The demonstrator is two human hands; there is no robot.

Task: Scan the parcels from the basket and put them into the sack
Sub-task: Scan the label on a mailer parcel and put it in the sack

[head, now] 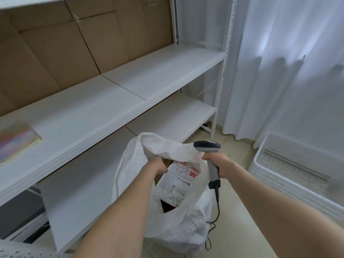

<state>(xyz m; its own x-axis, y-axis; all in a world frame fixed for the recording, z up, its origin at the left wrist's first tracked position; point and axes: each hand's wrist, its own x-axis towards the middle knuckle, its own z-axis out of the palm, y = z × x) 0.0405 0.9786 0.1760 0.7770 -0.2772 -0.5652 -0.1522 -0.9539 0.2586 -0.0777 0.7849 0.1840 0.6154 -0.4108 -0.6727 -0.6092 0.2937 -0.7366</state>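
White shelving (pixel 130 101) backed with brown cardboard (pixel 65 43) fills the left of the room, a pale curtain (pixel 279 71) hangs on the right, and the floor is light tile. On the middle shelf, at the left edge, lies a flat, blurred, colourful thing (pixel 16 138), perhaps a book.

The white plastic basket (pixel 260 155) sits on the floor by the curtain, well to the right of the sack, and its slotted bottom shows.

The white woven sack (pixel 176 229) stands on the floor in front of the shelving, between the person's forearms, its mouth open and one flap of its rim folded over the far side. Inside, near the top, lies a white parcel (pixel 181 180) printed with a red cartoon drawing and small labels. A dark red thing (pixel 167 205) shows below it and a bit of brown cardboard beside it, under the flap.

The left hand (pixel 158 167) reaches into the sack's mouth, right at the parcel's upper left corner. Its fingers are hidden, so I cannot tell whether they hold the parcel, the rim or nothing.

The right hand (pixel 216 162) grips the handle of a grey barcode scanner (pixel 207 146) over the sack's right rim, head up. The scanner's cable (pixel 217 203) trails down along the sack to the floor.
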